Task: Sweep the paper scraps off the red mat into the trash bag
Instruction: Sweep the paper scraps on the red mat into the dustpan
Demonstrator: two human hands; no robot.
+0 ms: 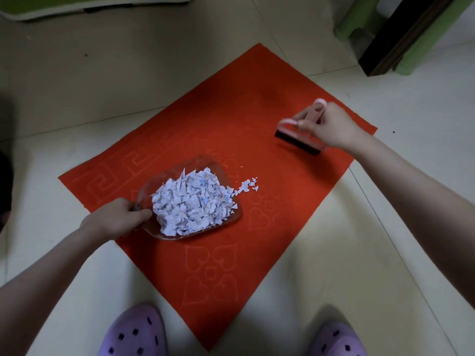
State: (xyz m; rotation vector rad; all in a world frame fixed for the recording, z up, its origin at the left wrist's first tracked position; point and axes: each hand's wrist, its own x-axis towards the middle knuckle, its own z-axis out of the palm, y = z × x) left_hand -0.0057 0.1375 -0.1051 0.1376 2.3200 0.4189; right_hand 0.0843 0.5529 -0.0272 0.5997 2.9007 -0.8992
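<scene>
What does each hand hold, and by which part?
The left hand grips the clear dustpan by its handle. The right hand grips the pink brush by its handle.

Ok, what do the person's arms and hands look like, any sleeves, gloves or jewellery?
Both arms are bare up to the frame edge, with no sleeves in view. The left hand and right hand wear no gloves, and no rings, watch or bracelets show. The only clothing visible is purple perforated slippers.
</scene>
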